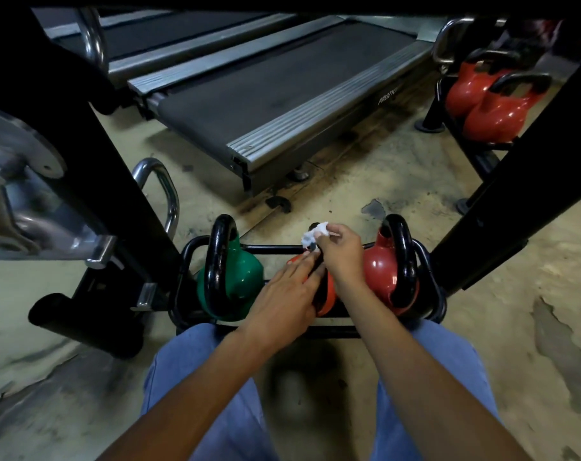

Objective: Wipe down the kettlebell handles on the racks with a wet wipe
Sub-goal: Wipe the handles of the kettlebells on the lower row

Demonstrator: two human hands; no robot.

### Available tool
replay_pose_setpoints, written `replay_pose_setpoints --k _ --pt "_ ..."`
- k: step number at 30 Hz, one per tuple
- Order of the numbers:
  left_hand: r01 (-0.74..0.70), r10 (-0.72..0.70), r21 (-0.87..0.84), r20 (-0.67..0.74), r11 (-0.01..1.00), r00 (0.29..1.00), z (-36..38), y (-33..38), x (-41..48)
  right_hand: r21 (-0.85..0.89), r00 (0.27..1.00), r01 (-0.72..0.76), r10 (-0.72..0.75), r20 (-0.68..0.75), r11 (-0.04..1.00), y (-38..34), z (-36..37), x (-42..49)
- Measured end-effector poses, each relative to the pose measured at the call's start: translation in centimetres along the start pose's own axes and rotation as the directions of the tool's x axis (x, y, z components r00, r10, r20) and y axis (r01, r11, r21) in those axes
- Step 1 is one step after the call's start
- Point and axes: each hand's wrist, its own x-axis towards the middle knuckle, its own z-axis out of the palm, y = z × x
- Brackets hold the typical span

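Observation:
A low black rack (428,261) in front of my knees holds three kettlebells. The green kettlebell (239,281) stands at the left, a red kettlebell (382,271) at the right, both with black handles. Between them sits a middle red kettlebell (329,294), mostly hidden by my hands. My right hand (340,254) pinches a crumpled white wet wipe (314,234) against the top of the middle kettlebell's handle. My left hand (289,294) lies flat on that kettlebell with its fingers stretched forward.
A treadmill (282,94) lies on the floor just beyond the rack. Black machine frame posts slant down at the left (93,154) and right (515,201). A second rack with two red kettlebells (488,104) stands at the far right. The concrete floor is worn.

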Motion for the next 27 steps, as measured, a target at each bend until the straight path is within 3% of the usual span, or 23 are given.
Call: replay_pose_setpoints --k 3,5,7,9,11,13,15,17,22,25,27 --pt "-0.018 0.017 0.009 0.021 1.000 1.000 -0.2 -0.2 0.8 -0.342 0.996 0.069 -0.048 0.070 0.937 -1.9 0.3 3.9" --pt "-0.014 0.014 0.004 0.041 1.000 0.999 -0.5 -0.1 1.4 -0.596 0.972 0.156 -0.016 0.233 0.788 -3.3 1.0 6.2" --pt "-0.008 0.007 0.008 0.051 1.000 0.999 -0.4 -0.1 1.5 -0.773 0.908 0.298 0.085 0.411 0.560 -4.7 2.2 7.2" --pt "-0.013 0.012 0.015 0.057 1.000 0.998 -0.3 -0.1 1.3 -0.824 0.823 0.486 0.166 0.544 0.289 -5.9 3.6 7.3" --pt "-0.016 0.016 0.010 0.050 1.000 0.999 -0.2 -0.1 1.1 -0.771 0.752 0.635 0.188 0.632 0.053 -6.9 4.7 6.6" --pt "-0.022 0.021 0.015 0.028 1.000 0.999 -0.3 0.1 1.2 -0.701 0.705 0.706 0.182 0.685 -0.097 -7.2 5.6 5.8" --pt "-0.019 0.019 0.012 0.026 1.000 0.999 -0.5 0.4 1.2 -0.701 0.713 0.701 0.122 0.691 -0.128 -6.9 5.8 5.3" --pt "-0.017 0.017 0.006 0.031 1.000 0.999 -0.6 0.5 1.1 -0.765 0.768 0.640 0.076 0.636 -0.066 -6.6 5.5 5.6" --pt "0.043 -0.041 -0.036 0.048 0.998 0.998 0.0 0.6 1.4 -0.893 0.931 0.302 0.096 0.351 0.333 -7.0 4.1 6.5" --pt "0.038 -0.036 -0.023 0.062 0.999 0.997 0.2 0.5 1.1 -0.787 0.975 0.081 0.117 0.190 0.611 -6.3 3.0 6.4" --pt "0.033 -0.032 -0.012 0.048 0.999 0.998 0.3 0.4 0.9 -0.569 0.986 -0.089 0.154 0.066 0.818 -5.2 1.3 6.0"
